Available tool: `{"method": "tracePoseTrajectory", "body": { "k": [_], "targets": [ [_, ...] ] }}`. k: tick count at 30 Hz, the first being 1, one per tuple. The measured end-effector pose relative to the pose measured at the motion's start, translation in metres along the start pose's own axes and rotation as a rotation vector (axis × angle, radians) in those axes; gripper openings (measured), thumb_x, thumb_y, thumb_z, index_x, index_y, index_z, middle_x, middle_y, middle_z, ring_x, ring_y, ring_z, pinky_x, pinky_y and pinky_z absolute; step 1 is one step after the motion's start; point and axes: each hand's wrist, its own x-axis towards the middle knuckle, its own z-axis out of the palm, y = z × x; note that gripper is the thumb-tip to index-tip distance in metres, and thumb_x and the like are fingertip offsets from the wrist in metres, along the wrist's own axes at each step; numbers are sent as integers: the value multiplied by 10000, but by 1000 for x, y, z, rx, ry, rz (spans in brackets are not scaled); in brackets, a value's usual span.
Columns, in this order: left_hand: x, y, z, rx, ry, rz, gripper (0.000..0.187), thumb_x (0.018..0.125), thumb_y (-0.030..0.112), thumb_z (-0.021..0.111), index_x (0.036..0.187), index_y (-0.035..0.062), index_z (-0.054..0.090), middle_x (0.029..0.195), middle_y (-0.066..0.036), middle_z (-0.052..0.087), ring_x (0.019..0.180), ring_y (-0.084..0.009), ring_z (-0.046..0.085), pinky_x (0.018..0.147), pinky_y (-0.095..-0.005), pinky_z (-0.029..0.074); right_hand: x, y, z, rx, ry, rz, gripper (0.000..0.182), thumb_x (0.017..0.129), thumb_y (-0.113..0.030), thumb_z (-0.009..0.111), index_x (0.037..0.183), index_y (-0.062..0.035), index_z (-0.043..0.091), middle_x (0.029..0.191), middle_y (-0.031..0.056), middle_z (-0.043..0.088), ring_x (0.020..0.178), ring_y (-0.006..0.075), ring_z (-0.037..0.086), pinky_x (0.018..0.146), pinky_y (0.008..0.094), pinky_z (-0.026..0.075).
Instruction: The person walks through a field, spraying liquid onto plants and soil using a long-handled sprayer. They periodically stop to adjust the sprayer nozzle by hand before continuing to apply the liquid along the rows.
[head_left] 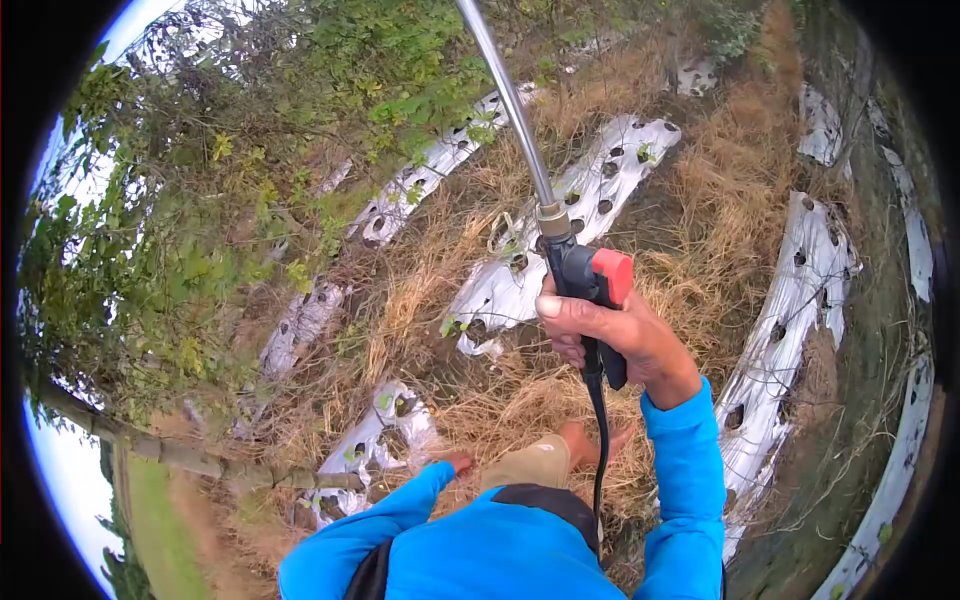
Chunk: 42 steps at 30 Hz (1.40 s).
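My right hand (pixel 610 325), at the end of a blue sleeve, is wrapped round the black handle of a sprayer wand (pixel 575 268) with a red lever. From a brass collar, its long metal tube (pixel 512 110) runs up to the top edge. A black hose (pixel 602 440) drops from the handle past my body. Low in the view, beside my leg, only a small part of my left hand (pixel 459 462) shows past its sleeve; its fingers are hidden.
White plastic mulch strips (pixel 790 320) with round holes lie on the ground among dry straw (pixel 745 150). Leafy branches (pixel 200 200) fill the upper left. A thin trunk (pixel 180 453) crosses the lower left. My bare foot (pixel 612 446) stands on straw.
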Motion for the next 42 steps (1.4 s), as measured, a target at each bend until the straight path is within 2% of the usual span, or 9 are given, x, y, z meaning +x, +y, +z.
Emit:
{"method": "tracePoseTrajectory", "body": {
  "k": [3,6,10,12,16,18,23,33,42],
  "targets": [
    [58,13,23,81,-28,-23,335,937,391,487,1104,138,629,912,-46,680,614,-151,609,569,-363,509,17,-9,-67,-376,347,-87,375,794,-388,745,748,-64,562,647,-25,473,587,98,422,539,278,352],
    [115,60,51,115,-119,-139,308,933,368,491,1053,127,638,838,-46,675,605,-169,608,555,-360,496,43,-31,-134,-362,362,-109,269,838,-263,695,885,-58,527,622,-20,477,528,74,457,498,236,374],
    [209,131,80,75,-208,-230,314,921,334,489,986,71,650,742,-77,647,568,-207,594,524,-387,491,86,-74,-211,-289,178,-76,233,855,-241,680,857,-52,543,626,-10,488,553,83,474,504,250,379],
    [222,235,92,-25,-101,-208,353,912,354,491,1027,58,644,765,-83,641,571,-206,596,534,-382,506,112,-92,-244,-342,133,-94,371,815,-366,709,774,-52,515,653,-24,426,624,106,403,557,288,331],
    [288,372,77,25,-172,165,328,911,335,525,1093,71,595,818,-67,624,678,-161,588,566,-370,489,153,-133,-294,-305,-52,-14,477,794,-483,707,913,-54,535,726,-7,420,647,127,422,584,308,358],
    [306,448,62,-4,-142,252,327,912,334,525,1092,71,596,821,-67,626,681,-161,590,568,-369,490,180,-139,-318,-149,-230,-70,343,856,-369,692,877,-54,558,695,-16,513,611,79,482,527,265,377],
    [351,580,37,-55,-57,296,323,912,332,527,1089,72,599,828,-68,629,690,-162,595,573,-366,493,242,-163,-367,189,-705,84,321,832,-364,675,855,-88,512,615,-25,449,529,73,430,464,256,340],
    [413,651,61,-190,35,-47,317,914,329,529,1085,73,605,841,-70,635,708,-163,604,582,-359,500,311,-202,-512,217,-1141,256,326,802,-332,708,835,-66,524,588,-19,480,487,65,448,420,240,348],
    [440,745,49,-393,128,-88,311,915,326,531,1081,74,611,854,-72,641,724,-164,613,591,-353,506,378,-218,-584,295,-1473,556,279,785,-243,732,813,-50,532,601,16,517,513,89,475,440,272,356]
  ]
}}
